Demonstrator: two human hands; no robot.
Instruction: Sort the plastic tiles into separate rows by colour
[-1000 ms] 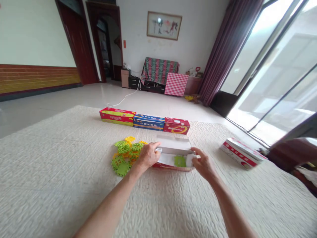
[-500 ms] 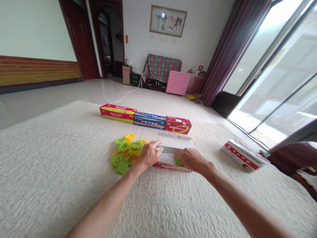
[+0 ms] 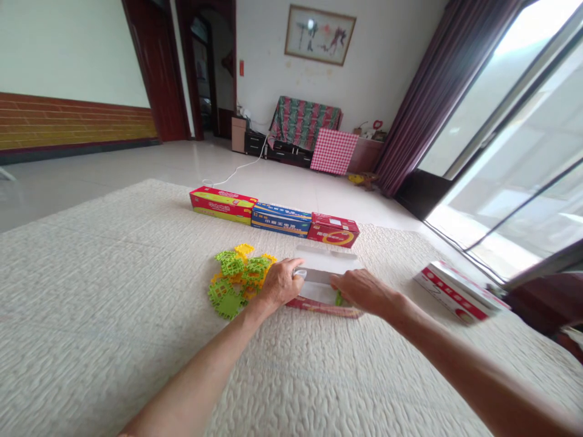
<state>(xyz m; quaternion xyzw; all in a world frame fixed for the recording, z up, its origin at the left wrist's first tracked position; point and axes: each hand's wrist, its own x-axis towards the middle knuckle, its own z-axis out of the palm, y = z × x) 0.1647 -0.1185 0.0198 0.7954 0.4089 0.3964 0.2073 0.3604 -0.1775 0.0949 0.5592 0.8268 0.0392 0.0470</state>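
In the head view, the left hand [image 3: 283, 284] grips the open box [image 3: 323, 308] by its left end, apparently to steady it on the quilted mat [image 3: 282, 376]. The right hand [image 3: 362, 291] reaches inside, seemingly pinching a green piece [image 3: 339, 298]. Loose green and yellow pieces [image 3: 230, 301] lie heaped left of the box; behind, three closed boxes [image 3: 281, 222] hide any contents.

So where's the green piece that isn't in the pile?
In the head view, the green piece is in the open red box, right of its middle, by the right hand's fingers. The green-and-yellow pile is off to its left.
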